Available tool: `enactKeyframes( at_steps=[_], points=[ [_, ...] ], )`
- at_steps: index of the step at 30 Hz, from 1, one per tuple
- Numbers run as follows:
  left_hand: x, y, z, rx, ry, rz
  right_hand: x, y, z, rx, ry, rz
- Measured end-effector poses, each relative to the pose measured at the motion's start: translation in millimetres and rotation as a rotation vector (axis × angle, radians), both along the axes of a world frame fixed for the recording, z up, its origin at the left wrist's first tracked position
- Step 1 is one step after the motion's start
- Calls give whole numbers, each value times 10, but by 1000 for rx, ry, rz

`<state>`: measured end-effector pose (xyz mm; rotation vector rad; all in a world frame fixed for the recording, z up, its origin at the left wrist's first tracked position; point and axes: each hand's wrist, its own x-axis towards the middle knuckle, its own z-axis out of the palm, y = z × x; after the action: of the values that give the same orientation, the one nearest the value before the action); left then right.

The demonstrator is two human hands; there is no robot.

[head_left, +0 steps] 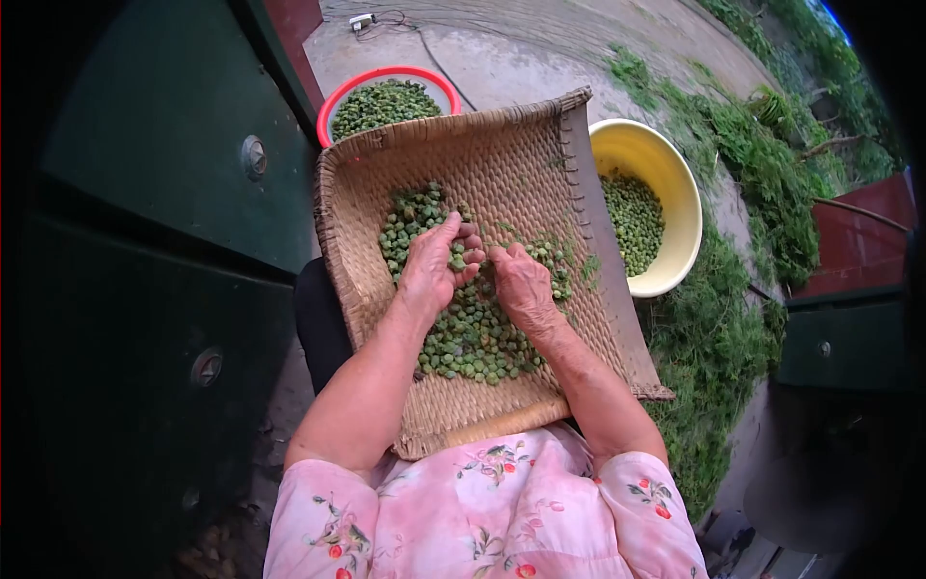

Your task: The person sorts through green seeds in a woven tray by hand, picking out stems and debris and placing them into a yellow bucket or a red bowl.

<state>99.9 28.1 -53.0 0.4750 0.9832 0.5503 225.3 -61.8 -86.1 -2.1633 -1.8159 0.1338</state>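
Observation:
A woven winnowing basket (521, 145) rests on my lap, holding a loose heap of small round green fruits (473, 347) with bits of leafy sprig among them. My left hand (439, 261) is over the heap, its fingers curled in a cup around a few of the green fruits. Close beside it, my right hand (522, 287) has its fingers bent and pressed together, pointing toward the left. Whatever the right fingertips pinch is hidden or too small to name.
Past the basket's far left corner stands a red-rimmed basin (386, 73) full of green fruits. A yellow bucket (683, 212), tilted in view, holds more at the right. Cut green branches (699, 386) cover the ground there. A dark green metal door (183, 145) flanks the left.

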Motion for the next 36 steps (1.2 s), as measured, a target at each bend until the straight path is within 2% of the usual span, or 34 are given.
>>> enactKeyframes(
  at_steps=[3,6,10,13,16,19,20,23,26,29,30,33,34,36],
  points=[
    [5,-8,-3,-6,-17,-9,12,-21,-6,44,21,31],
    [12,-7,-2,-8,-15,-33,56,-36,20,200,158,-73],
    [13,-54,27,4,-35,-72,69,59,357,323,595,-155],
    [34,-82,59,-14,-44,-56,-18,102,666,118,1448,-117],
    [9,-36,-28,-33,-53,-41,114,149,503,291,851,-114],
    [0,-25,-16,-28,-41,-20,205,95,198,229,306,3],
    [2,-26,2,-23,-34,-9,171,64,176,107,182,-41],
    [12,-27,-11,-47,-81,-25,152,84,40,83,70,-32],
    [4,-26,-43,-31,-108,-32,128,84,97,252,261,-119],
    [-3,-34,-32,-34,-103,-55,94,115,323,327,427,-66],
    [20,-52,-15,-26,-80,-33,-10,113,449,246,941,-119],
    [54,-83,36,-21,-56,-24,-72,115,584,283,1084,-7],
    [22,-74,35,-38,-76,-61,-17,105,586,198,1284,-128],
    [24,-84,62,-27,-41,-67,233,90,466,326,919,-207]
  ],
)
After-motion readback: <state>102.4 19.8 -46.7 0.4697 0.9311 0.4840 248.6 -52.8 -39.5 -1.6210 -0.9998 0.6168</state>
